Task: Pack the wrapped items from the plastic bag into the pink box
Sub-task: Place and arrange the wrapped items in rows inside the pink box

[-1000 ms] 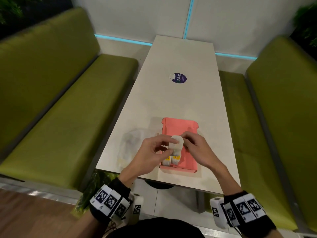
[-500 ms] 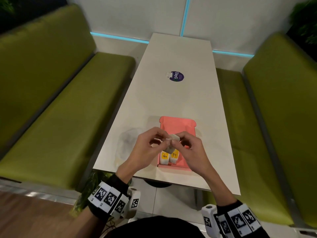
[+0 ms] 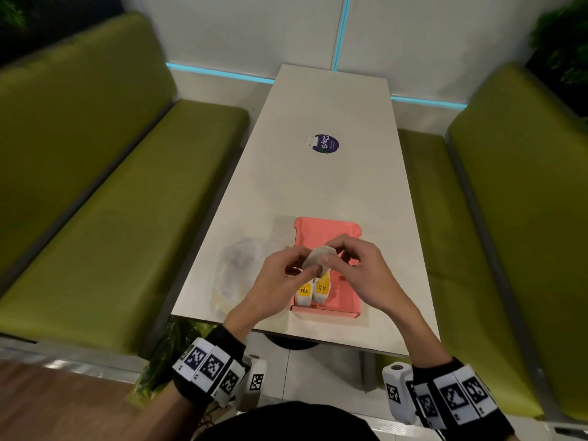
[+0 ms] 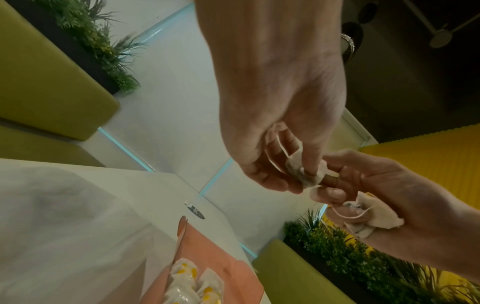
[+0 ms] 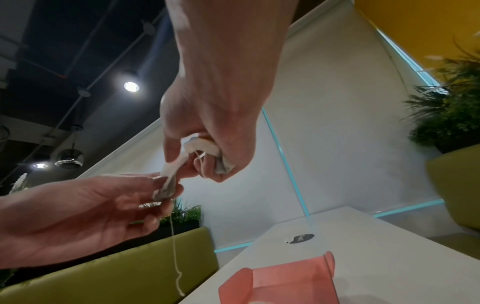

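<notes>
Since the earlier frame, both hands have lifted the tea bag point(image 3: 318, 257) higher above the pink box point(image 3: 345, 297). Left hand point(image 3: 280, 283) and right hand point(image 3: 356, 268) each pinch it; the right also holds a second bag point(image 4: 374, 216). Two packets point(image 3: 313, 291) lie packed at the box's near-left corner. The plastic bag point(image 3: 237, 272) sits at the table's point(image 3: 318, 186) near-left edge, contents unclear. Packing appears partly done.

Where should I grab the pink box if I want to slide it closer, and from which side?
Take the pink box by its bare right wall, coming from the right. The tea bags stand along its left side, the clear plastic bag lies against the left, and the open lid blocks the far edge.
</notes>
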